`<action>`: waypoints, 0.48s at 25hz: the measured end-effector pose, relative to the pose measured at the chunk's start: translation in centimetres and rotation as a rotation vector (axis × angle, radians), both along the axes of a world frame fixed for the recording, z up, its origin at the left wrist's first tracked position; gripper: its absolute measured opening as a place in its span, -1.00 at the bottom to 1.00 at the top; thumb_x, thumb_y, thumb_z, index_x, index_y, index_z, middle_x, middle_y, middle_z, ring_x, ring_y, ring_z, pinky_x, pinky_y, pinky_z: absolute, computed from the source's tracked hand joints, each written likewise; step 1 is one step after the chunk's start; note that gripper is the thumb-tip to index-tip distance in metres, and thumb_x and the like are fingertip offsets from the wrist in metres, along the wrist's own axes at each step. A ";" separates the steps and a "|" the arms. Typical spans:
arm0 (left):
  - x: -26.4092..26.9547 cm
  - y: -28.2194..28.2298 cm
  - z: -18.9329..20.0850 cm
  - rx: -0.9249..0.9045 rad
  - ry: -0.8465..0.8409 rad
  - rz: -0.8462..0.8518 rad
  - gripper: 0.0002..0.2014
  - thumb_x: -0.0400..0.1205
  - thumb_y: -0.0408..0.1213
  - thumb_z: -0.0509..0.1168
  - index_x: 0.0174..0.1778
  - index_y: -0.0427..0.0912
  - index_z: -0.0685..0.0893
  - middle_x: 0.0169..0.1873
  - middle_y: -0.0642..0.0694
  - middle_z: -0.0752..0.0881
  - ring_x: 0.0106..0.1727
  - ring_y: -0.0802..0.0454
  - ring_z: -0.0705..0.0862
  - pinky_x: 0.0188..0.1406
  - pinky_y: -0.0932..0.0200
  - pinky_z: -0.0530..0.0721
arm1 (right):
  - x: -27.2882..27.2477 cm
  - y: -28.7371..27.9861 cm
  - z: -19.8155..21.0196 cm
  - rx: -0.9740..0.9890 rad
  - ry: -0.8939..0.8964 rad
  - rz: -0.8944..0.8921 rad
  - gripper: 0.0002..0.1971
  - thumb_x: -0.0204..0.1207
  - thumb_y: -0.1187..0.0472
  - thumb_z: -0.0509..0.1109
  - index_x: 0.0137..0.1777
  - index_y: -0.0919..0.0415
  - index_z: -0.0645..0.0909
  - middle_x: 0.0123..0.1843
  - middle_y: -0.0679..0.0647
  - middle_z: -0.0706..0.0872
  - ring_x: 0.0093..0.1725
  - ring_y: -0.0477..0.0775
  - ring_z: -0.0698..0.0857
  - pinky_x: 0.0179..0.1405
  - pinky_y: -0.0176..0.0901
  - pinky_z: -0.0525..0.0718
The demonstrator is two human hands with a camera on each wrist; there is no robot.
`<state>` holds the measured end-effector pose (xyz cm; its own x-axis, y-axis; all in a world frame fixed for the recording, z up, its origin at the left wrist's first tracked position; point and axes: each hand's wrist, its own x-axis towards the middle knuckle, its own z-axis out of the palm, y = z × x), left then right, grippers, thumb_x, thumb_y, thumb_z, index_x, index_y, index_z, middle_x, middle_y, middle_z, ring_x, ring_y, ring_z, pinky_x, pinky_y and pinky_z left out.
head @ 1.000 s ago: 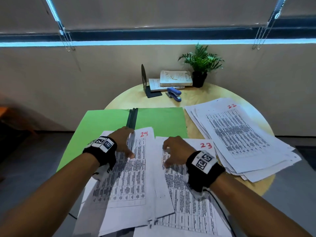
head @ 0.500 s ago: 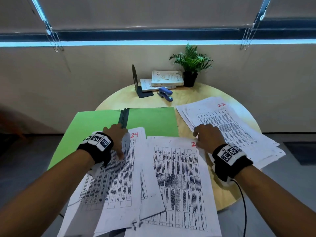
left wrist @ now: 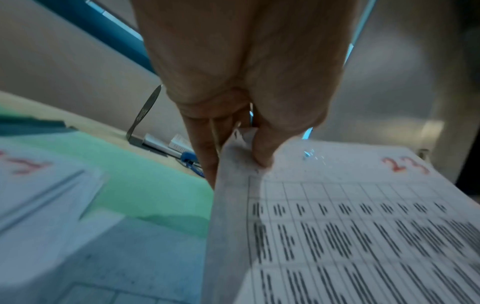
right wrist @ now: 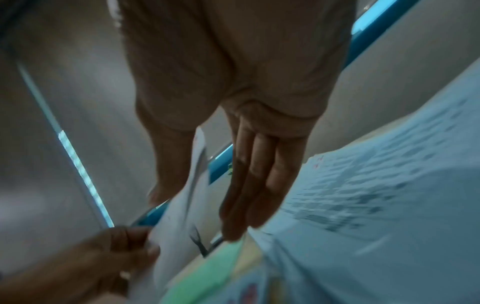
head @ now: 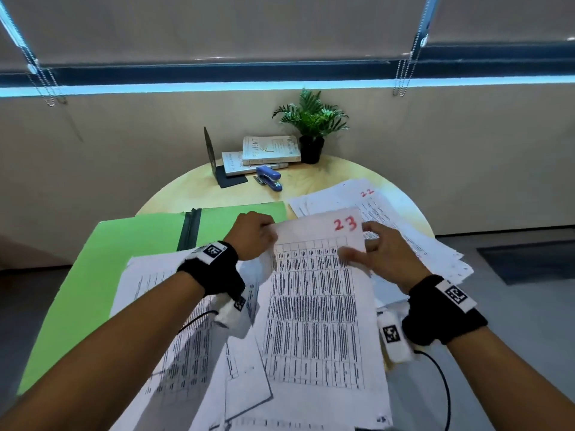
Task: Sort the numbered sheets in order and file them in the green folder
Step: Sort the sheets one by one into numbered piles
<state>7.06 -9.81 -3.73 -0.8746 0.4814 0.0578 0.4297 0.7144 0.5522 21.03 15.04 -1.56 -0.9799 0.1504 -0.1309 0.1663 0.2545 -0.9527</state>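
Sheet 23 [head: 314, 306], a printed table with a red number, is lifted at its far end above the table. My left hand [head: 270, 235] pinches its top left corner; in the left wrist view the thumb and fingers [left wrist: 262, 152] close on that corner of sheet 23 [left wrist: 350, 216]. My right hand [head: 362, 248] pinches the sheet's right edge below the number, thumb on top. The green folder [head: 102, 265] lies open on the left. A loose pile of sheets [head: 186, 331], topped by 24, lies under my left forearm. The stack topped by sheet 22 [head: 395, 213] sits at the right.
At the back of the round wooden table [head: 199, 191] stand a black bookend [head: 211, 157], two books [head: 267, 150], a blue stapler [head: 270, 178] and a potted plant [head: 311, 126]. The papers overhang the table's near edge. Cables trail from both wristbands.
Both hands lay on sheets 24 and 23 a second ago. My left hand has left sheet 24 and joined the right on sheet 23, whose far end has risen off the table.
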 end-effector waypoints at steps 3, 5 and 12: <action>-1.3 0.8 -0.9 0.115 -0.034 0.168 -0.63 0.52 -0.23 0.35 -0.55 -0.12 0.36 -0.51 -0.15 0.49 -0.35 -0.15 0.49 -0.29 0.06 0.56 | 2.2 2.7 -1.5 0.123 -0.141 0.054 -0.38 0.29 0.31 0.71 0.27 0.04 0.50 -0.18 0.12 0.88 -0.20 0.12 0.86 -0.23 -0.07 0.76; -2.1 1.8 -0.9 0.278 -0.102 0.264 -0.76 0.46 -0.16 0.38 -0.44 -0.13 0.50 -0.48 -0.13 0.55 -0.36 -0.18 0.62 -0.22 -0.19 0.74 | 2.8 4.5 -2.2 0.111 -0.083 -0.118 -0.47 0.36 0.36 0.65 0.24 0.05 0.49 -0.19 0.22 0.85 -0.27 0.15 0.79 -0.26 -0.09 0.70; -0.9 5.5 -0.7 0.139 -0.032 -0.043 -0.35 0.45 -0.10 0.55 0.42 -0.06 0.46 0.28 -0.05 0.51 0.16 -0.08 0.61 0.16 0.06 0.57 | -3.2 11.3 -2.0 0.557 0.003 -0.351 -0.69 0.45 0.52 0.36 -0.23 0.08 0.76 -0.23 -0.07 0.74 -0.15 -0.06 0.67 -0.07 -0.34 0.53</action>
